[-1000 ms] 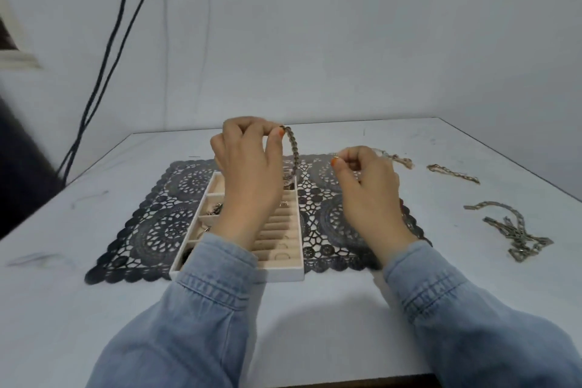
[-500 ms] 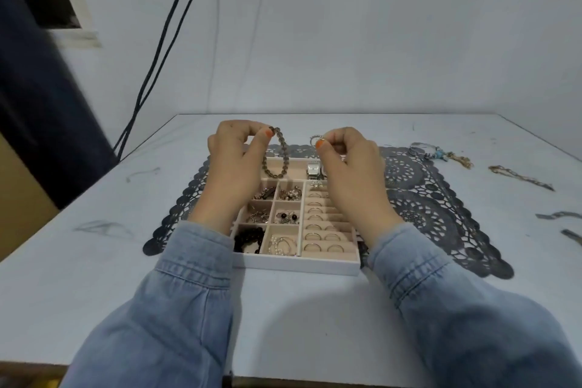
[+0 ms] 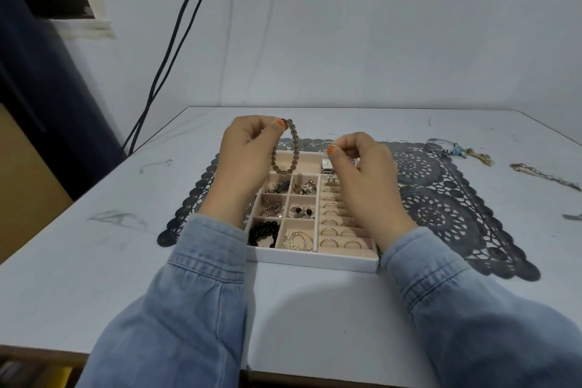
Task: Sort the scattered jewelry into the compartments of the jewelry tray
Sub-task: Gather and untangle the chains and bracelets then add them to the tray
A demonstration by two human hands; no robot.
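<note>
Left hand [image 3: 248,151] pinches beaded bracelet [image 3: 297,149] at its top, thumb & forefinger; loop dangles over far compartment of jewelry tray [image 3: 315,260]. Right hand [image 3: 362,167] pinches tiny gold piece [image 3: 332,144], prob. a ring. Bracelet looks light, floppy, beads slick: grip across beads.
</note>
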